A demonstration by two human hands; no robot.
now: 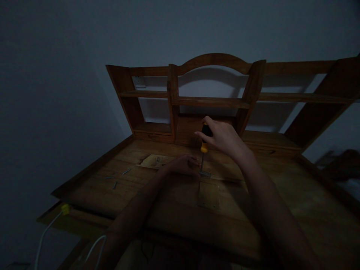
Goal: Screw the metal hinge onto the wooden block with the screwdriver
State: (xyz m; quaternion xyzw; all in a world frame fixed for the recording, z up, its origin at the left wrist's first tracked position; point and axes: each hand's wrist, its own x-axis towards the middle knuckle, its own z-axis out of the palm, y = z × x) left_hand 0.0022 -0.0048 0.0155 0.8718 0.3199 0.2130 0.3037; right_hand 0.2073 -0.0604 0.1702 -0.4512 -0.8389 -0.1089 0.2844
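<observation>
My right hand (222, 135) is wrapped round the black and yellow handle of a screwdriver (204, 147), which stands nearly upright over the desk. The shaft's tip meets a small grey metal piece (206, 174) near the edge of a wooden strip; I cannot make out its exact kind. Low beside the shaft, my left hand (187, 164) has its fingers curled close to that spot, and whether they grip anything is too dark to see. Just in front lies a small square wooden piece (208, 195) with dark holes along its near edge.
Several screws (126, 171) lie loose on the left of the wooden desk (92, 189). A pale board (156, 161) lies behind my left forearm. A wooden shelf unit (210, 102) stands along the back wall. A white cable (45, 234) with a yellow end hangs at the front left.
</observation>
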